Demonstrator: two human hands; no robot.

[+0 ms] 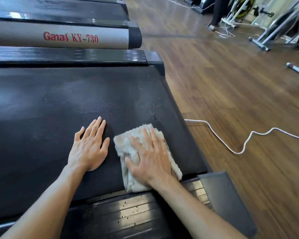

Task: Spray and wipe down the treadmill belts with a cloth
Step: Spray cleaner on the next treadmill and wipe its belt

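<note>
**Cloth at the belt's rear corner, most of the belt away to the left**

Nearest the head camera, the ribbed side rail (128,213) of the treadmill runs under both forearms, its metal strips catching the light. Just beyond it the right hand (149,160) lies flat on a pale folded cloth (126,145), fingers straight and a little spread, pressing it onto the black belt (59,104) rather than gripping it. The left hand (90,145) rests palm-down on the bare belt just beside the cloth, fingers straight, holding nothing; it looks like a brace.

The cloth sits near the belt's rear end, close to the near rail, with a few wet drops (153,115) on the belt just beyond it. The belt's long axis runs left to right across the view, so nearly all of it lies to the left of the cloth, past the left hand. The right hand is the one on the cloth; a wipe along the belt would likely need the left hand lifted out of its path.

Further off, a rail marked "Ganas KY-730" (71,37) belongs to the next treadmill, and a white cable (248,137) trails over the wooden floor (231,92)
</note>
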